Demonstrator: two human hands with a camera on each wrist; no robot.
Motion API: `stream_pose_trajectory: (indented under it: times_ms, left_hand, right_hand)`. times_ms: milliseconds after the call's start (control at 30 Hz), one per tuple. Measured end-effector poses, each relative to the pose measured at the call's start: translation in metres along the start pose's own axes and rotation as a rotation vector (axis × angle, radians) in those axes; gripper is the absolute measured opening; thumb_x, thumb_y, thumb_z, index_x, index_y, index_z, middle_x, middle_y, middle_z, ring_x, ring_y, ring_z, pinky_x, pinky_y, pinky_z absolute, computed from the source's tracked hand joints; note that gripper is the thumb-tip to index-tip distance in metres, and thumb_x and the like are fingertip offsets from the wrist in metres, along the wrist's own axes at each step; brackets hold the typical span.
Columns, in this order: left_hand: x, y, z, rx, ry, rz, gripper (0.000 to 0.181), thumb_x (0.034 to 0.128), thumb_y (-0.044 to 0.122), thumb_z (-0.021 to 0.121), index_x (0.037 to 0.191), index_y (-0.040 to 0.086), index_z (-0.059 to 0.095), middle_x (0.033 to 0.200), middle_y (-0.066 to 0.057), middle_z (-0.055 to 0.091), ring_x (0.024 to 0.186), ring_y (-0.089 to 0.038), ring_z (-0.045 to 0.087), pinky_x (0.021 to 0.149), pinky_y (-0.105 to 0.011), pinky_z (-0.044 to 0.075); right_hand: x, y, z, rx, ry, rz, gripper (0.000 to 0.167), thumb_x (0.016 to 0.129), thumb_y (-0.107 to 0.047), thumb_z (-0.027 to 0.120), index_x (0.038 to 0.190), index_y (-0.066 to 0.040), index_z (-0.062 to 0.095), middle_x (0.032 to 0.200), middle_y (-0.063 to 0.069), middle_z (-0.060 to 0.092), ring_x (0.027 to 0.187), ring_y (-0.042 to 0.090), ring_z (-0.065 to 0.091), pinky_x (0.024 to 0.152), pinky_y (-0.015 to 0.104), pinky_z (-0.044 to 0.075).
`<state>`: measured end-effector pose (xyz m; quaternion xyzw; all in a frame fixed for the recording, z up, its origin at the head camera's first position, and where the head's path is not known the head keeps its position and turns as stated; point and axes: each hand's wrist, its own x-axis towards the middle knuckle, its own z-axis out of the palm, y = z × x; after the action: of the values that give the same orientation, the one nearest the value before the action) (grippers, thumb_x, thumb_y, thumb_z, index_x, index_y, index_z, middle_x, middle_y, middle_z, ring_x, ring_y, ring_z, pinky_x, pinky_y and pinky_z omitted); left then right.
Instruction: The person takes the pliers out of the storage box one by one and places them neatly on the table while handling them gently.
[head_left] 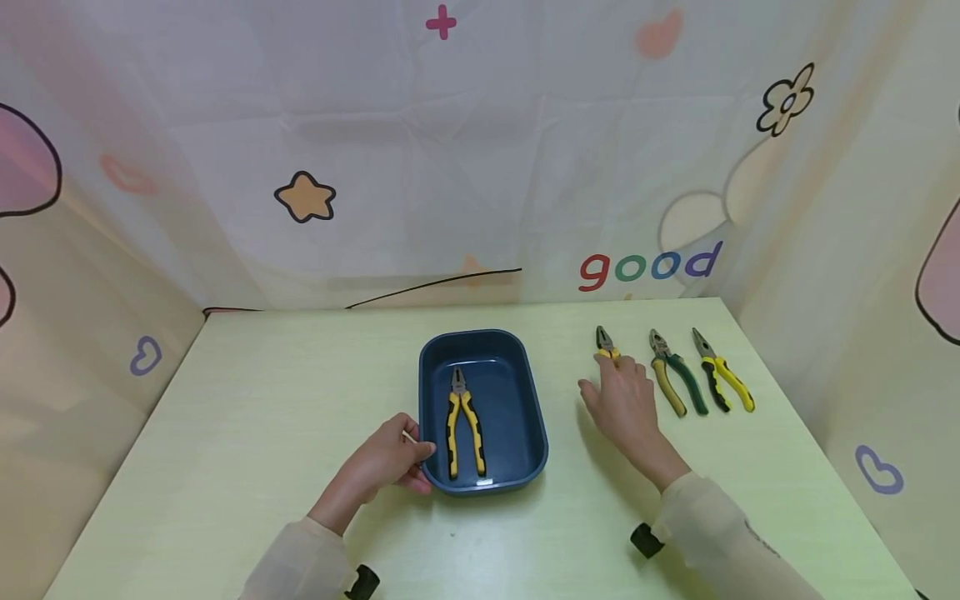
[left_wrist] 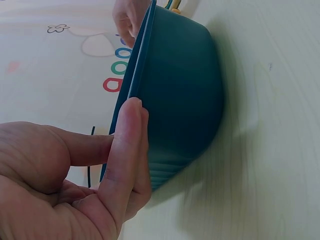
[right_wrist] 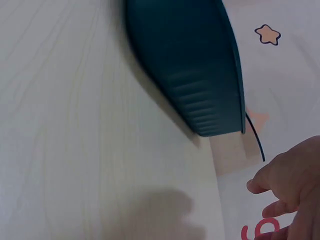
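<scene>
A dark blue tray sits on the table, with yellow-and-black combination pliers lying inside, jaws toward the far end. My left hand pinches the tray's left rim near its front corner; in the left wrist view thumb and fingers meet on the rim. My right hand is over a second pair of pliers right of the tray. Its fingers look loosely bent, and the right wrist view shows nothing between them. The hand covers most of that pair's handles; whether it touches them is hidden.
Farther right lie diagonal cutters with tan and green handles, then yellow-and-black long-nose pliers. The pale table is bounded by printed cloth at the back and sides.
</scene>
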<state>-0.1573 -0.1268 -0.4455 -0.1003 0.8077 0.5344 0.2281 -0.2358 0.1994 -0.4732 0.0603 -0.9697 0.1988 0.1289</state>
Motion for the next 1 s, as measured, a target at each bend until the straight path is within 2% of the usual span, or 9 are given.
stream_pose_trajectory:
  times_ms: [433, 767, 1000]
  left_hand:
    - [0.000, -0.001, -0.001, -0.003, -0.005, 0.006, 0.017, 0.1044, 0.008, 0.061, 0.112, 0.001, 0.047, 0.080, -0.017, 0.065, 0.055, -0.020, 0.070, 0.060, -0.029, 0.060]
    - [0.000, -0.001, -0.001, 0.001, -0.002, 0.002, 0.017, 0.1043, 0.008, 0.061, 0.111, 0.002, 0.047, 0.080, -0.018, 0.065, 0.055, -0.020, 0.070, 0.061, -0.029, 0.060]
    - [-0.001, 0.000, -0.001, 0.007, -0.004, 0.006, 0.017, 0.1047, 0.008, 0.060, 0.111, 0.001, 0.046, 0.080, -0.017, 0.065, 0.055, -0.020, 0.069, 0.060, -0.029, 0.060]
  right_hand:
    - [-0.004, -0.030, -0.018, 0.054, 0.030, -0.055, 0.047, 0.096, -0.021, 0.070, 0.133, 0.007, 0.061, 0.127, 0.034, 0.059, 0.117, 0.053, 0.054, 0.094, 0.066, 0.047]
    - [-0.008, -0.058, -0.031, 0.008, -0.014, -0.102, 0.050, 0.095, -0.023, 0.075, 0.132, 0.007, 0.062, 0.119, 0.030, 0.064, 0.110, 0.046, 0.061, 0.094, 0.057, 0.051]
    - [-0.012, -0.081, -0.040, -0.027, -0.075, -0.086, 0.052, 0.096, -0.027, 0.074, 0.137, 0.003, 0.061, 0.123, 0.026, 0.065, 0.111, 0.041, 0.061, 0.091, 0.053, 0.056]
